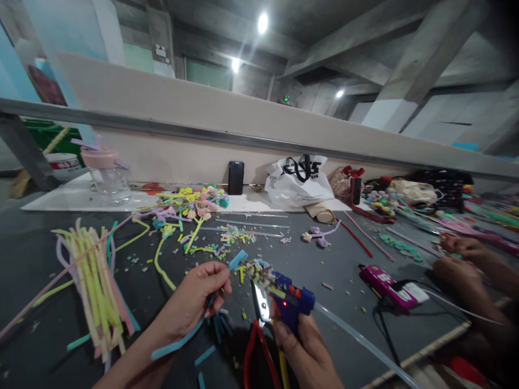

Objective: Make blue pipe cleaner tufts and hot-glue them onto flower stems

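My left hand (203,292) is closed, pinching a blue pipe cleaner (177,346). Its tail hangs back along my wrist, and a short blue end sticks out past my fingertips. In my right hand (306,354) is a blue hot glue gun (288,305) with a red light on. A long clear glue stick (357,337) runs out of its back. The gun's nozzle end is covered in colourful scraps, a little right of the blue end. Red-handled cutting pliers (259,329) lie beside my right hand. Short blue pieces (205,355) lie between my hands.
At left rests a bundle of pastel pipe cleaners (91,286). Finished fuzzy flowers (198,200) and scattered clippings lie ahead. Behind stand a clear jar (108,183), a phone (235,178) and a white bag (300,181). A magenta power strip (383,283) and another person's hands (460,265) are at right.
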Demonstrator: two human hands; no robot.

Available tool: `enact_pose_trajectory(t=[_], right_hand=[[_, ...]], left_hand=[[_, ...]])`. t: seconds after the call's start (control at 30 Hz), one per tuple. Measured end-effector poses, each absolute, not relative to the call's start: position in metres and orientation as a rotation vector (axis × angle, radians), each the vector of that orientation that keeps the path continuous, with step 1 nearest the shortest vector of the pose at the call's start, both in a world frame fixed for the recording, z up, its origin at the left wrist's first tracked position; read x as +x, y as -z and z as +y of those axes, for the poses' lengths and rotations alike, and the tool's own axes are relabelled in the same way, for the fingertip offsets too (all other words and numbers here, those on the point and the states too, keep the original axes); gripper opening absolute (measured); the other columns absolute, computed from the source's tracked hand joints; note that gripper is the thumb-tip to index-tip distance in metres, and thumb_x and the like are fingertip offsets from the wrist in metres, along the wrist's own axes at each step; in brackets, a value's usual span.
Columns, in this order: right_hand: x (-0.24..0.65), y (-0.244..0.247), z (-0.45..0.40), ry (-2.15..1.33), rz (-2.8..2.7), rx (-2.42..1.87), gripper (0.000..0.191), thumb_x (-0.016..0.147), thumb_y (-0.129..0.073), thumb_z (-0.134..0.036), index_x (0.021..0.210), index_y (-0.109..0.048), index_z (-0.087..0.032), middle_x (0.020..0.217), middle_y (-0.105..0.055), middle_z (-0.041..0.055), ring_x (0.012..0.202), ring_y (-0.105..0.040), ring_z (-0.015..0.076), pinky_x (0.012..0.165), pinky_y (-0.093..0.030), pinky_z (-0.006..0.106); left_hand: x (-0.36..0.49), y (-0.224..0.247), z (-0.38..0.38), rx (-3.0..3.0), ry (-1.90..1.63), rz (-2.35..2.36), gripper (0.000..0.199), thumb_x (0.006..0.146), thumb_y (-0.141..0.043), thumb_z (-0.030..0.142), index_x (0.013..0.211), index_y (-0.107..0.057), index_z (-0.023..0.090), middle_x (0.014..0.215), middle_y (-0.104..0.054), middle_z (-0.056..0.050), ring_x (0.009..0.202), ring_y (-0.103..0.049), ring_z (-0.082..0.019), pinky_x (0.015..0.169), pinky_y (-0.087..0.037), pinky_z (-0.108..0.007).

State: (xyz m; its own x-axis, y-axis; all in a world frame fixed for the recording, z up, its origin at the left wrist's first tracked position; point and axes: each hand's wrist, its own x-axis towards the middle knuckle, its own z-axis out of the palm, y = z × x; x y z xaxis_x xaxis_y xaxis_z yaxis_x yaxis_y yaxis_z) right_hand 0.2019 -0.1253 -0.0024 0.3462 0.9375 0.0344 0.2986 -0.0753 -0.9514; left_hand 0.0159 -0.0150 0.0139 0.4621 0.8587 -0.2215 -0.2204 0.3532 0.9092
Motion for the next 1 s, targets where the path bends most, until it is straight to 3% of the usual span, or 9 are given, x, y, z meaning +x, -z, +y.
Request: enact_pose_trajectory(t=[0.13, 0.23, 0.3, 0.37, 0.5, 0.67, 0.83, 1.0], right_hand=[[0.193, 0.009, -0.13, -0.765, -1.072, -1.573, 0.045, 0.07, -0.062, -0.054, 0.102, -0.067, -0.023, 0.11, -0.062, 0.0075, 0.11, -0.048, 0.0309, 0.103, -0.028, 0.043], [0.192, 0.01, -0.131, -0.756, -0.966, -1.616, 0.042, 0.065, -0.065, -0.056, 0.089, -0.07, -0.022, 0.1, -0.064, 0.0076, 0.106, -0.05, 0.0301, 0.098, -0.034, 0.039], [0.195, 0.006, -0.128, -0.862, -0.955, -1.521, 0.039, 0.065, -0.067, -0.054, 0.084, -0.07, -0.02, 0.08, -0.064, 0.0063, 0.087, -0.055, 0.0254, 0.083, -0.043, 0.034], [0.2, -0.003, -0.123, -1.031, -0.939, -1.306, 0.037, 0.07, -0.065, -0.051, 0.088, -0.067, -0.019, 0.062, -0.058, 0.0018, 0.063, -0.052, 0.0171, 0.065, -0.045, 0.027], [0.21, -0.018, -0.113, -1.297, -0.626, -1.104, 0.038, 0.072, -0.064, -0.046, 0.098, -0.064, -0.018, 0.061, -0.057, 0.0001, 0.052, -0.048, 0.0111, 0.047, -0.039, 0.019], [0.221, -0.016, -0.105, -1.415, -0.395, -1.127, 0.036, 0.077, -0.059, -0.045, 0.094, -0.068, -0.014, 0.069, -0.064, 0.0032, 0.061, -0.059, 0.0138, 0.053, -0.047, 0.02], [0.229, -0.015, -0.093, -1.413, -0.311, -1.243, 0.029, 0.083, -0.055, -0.037, 0.083, -0.068, -0.011, 0.068, -0.068, 0.0067, 0.057, -0.062, 0.0124, 0.056, -0.051, 0.019], [0.24, -0.022, -0.085, -1.505, -0.419, -1.428, 0.031, 0.084, -0.054, -0.039, 0.077, -0.065, -0.011, 0.065, -0.068, 0.0081, 0.053, -0.063, 0.0119, 0.049, -0.049, 0.019]], left_hand=[[0.015, -0.015, -0.015, 0.927, -0.805, 0.811, 0.03, 0.073, -0.061, 0.041, 0.061, -0.051, 0.015, 0.045, -0.047, 0.007, 0.028, -0.032, -0.001, 0.028, -0.018, -0.014], [0.015, -0.011, -0.012, 0.865, -0.82, 0.797, 0.028, 0.072, -0.064, 0.039, 0.064, -0.05, 0.016, 0.051, -0.051, 0.006, 0.029, -0.034, -0.001, 0.028, -0.018, -0.014], [0.015, -0.008, -0.011, 0.834, -0.821, 0.758, 0.028, 0.071, -0.065, 0.038, 0.064, -0.05, 0.016, 0.055, -0.053, 0.005, 0.03, -0.034, -0.001, 0.028, -0.017, -0.014], [0.014, -0.007, -0.01, 0.815, -0.811, 0.711, 0.027, 0.071, -0.064, 0.037, 0.062, -0.051, 0.015, 0.054, -0.051, 0.005, 0.03, -0.032, -0.001, 0.029, -0.016, -0.015], [0.015, -0.007, -0.011, 0.771, -0.776, 0.66, 0.025, 0.072, -0.064, 0.033, 0.062, -0.052, 0.014, 0.051, -0.046, 0.006, 0.031, -0.028, 0.0, 0.03, -0.014, -0.014], [0.012, -0.011, -0.01, 0.732, -0.771, 0.683, 0.022, 0.07, -0.066, 0.029, 0.065, -0.052, 0.014, 0.06, -0.05, 0.004, 0.032, -0.03, 0.001, 0.031, -0.014, -0.014], [0.004, -0.017, -0.005, 0.714, -0.794, 0.684, 0.02, 0.072, -0.064, 0.026, 0.065, -0.051, 0.013, 0.059, -0.048, 0.005, 0.034, -0.031, 0.001, 0.03, -0.016, -0.013], [-0.002, -0.015, -0.001, 0.713, -0.839, 0.657, 0.019, 0.073, -0.064, 0.025, 0.065, -0.051, 0.013, 0.06, -0.048, 0.004, 0.036, -0.033, 0.001, 0.031, -0.016, -0.012]])
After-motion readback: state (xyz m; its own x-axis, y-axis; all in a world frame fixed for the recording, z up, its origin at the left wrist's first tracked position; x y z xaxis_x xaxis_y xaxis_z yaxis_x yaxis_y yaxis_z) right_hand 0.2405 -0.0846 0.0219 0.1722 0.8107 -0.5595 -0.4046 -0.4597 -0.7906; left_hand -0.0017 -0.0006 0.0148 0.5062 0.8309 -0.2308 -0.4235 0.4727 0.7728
